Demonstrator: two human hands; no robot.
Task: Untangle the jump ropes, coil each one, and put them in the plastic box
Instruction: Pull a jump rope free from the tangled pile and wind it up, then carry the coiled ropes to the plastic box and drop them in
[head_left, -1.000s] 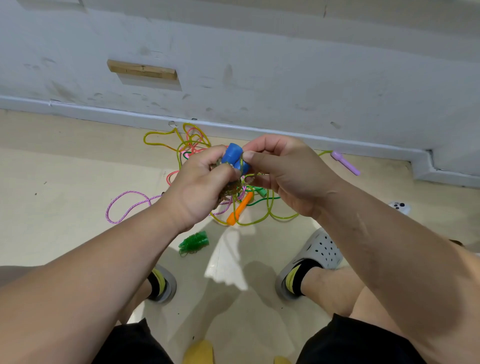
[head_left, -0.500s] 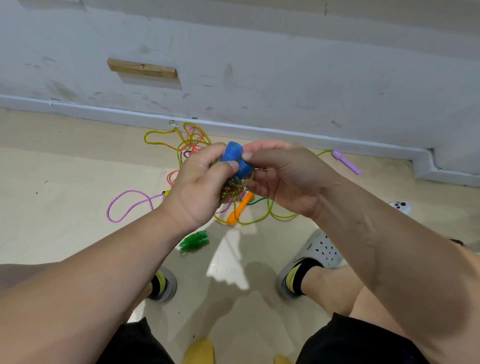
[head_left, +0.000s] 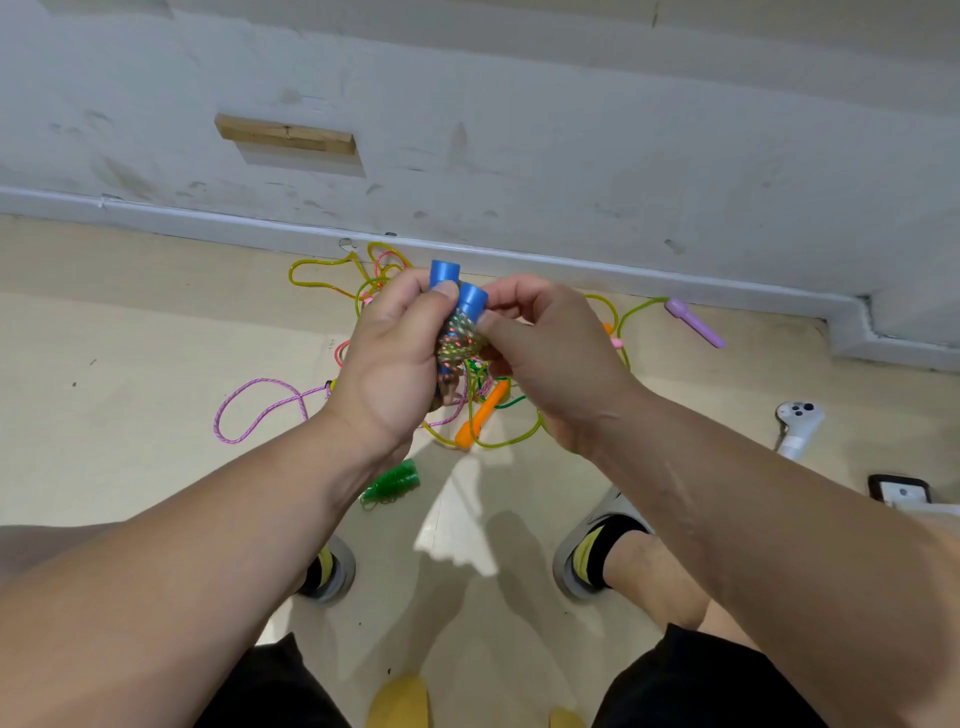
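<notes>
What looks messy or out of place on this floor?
Several plastic jump ropes, yellow, pink and green, lie tangled in one heap by the white skirting board. Handles lie scattered: an orange handle in the tangle, a lilac handle off right, a green handle near the left grey shoe. No box shows.

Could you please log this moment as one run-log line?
step: coiling | left hand: grips coiled blue-handled jump rope | right hand: pinches same rope | floor: other jump ropes tangled

Single head-worn view — forward and down, low over the floor (head_left: 114, 483).
</notes>
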